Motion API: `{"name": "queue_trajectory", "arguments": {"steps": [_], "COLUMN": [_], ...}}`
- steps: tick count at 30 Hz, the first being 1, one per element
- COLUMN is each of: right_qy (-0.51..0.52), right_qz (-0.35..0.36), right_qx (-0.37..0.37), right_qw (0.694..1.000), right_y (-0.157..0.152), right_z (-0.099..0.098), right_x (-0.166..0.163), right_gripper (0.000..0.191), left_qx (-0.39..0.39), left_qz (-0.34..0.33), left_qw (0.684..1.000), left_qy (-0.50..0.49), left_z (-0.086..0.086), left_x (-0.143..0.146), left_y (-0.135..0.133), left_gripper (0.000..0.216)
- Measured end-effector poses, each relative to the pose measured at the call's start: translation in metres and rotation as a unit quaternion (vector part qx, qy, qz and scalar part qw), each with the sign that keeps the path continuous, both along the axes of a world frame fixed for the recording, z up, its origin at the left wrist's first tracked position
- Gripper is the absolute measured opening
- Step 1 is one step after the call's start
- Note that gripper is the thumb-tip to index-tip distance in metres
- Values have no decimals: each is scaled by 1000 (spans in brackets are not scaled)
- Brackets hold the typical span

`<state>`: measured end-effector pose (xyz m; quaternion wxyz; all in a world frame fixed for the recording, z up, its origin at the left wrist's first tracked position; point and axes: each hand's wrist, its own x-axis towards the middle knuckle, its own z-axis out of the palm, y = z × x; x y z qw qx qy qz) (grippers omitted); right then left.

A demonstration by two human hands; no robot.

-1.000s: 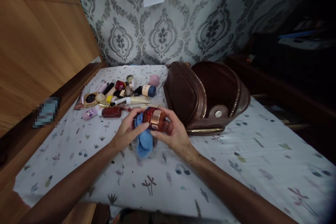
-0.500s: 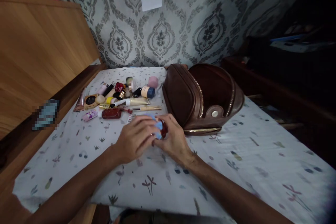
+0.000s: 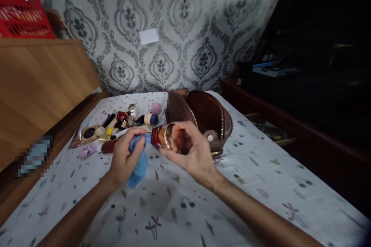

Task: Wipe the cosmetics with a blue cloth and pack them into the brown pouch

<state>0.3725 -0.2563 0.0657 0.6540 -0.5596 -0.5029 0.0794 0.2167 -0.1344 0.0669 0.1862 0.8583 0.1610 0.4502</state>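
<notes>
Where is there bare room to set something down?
The patterned sheet is bare between the left forearm and right forearm, left of the left forearm in front of the cosmetics, and right of the brown bag out to the sheet's edge. It is crowded at the back left, among those cosmetics.

Matt blue cloth (image 3: pixel 139 170), glossy red container (image 3: pixel 157 137), leather-look bag (image 3: pixel 178 109).
</notes>
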Motion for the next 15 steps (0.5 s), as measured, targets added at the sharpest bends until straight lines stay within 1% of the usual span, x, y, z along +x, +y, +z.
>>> {"name": "queue_trajectory", "arguments": {"steps": [2,4,6,8,10,11,12,14,15], "right_qy": [1,-20,-55,-75,-104,-123,-142,-163,-159], "right_qz": [-41,-100,-147,-198,-246,-258,-252,-219,-205], "right_qx": [9,12,-13,-53,-131,-184,-243,-350,-382], "right_qw": [999,995,988,976,955,940,926,896,887], "right_y": [-6,-6,0,11,24,31,38,53,60], "right_z": [22,39,51,58,60,60,59,54,49], "right_x": [22,49,76,100,116,121,124,125,124], "right_gripper": [43,40,40,38,39,39,38,38,38], "left_qx": [32,105,190,259,291,294,290,277,271], "left_qz": [-24,-65,-89,-96,-89,-86,-84,-80,-79], "left_qw": [998,989,969,941,921,919,922,934,940], "left_qy": [37,76,128,195,242,247,241,210,191], "left_z": [11,20,26,26,23,19,16,9,5], "left_x": [22,48,73,91,99,100,99,95,92], "left_y": [4,5,4,0,-3,-3,-3,-2,-2], "left_gripper": [17,24,36,49,55,56,56,53,51]}}
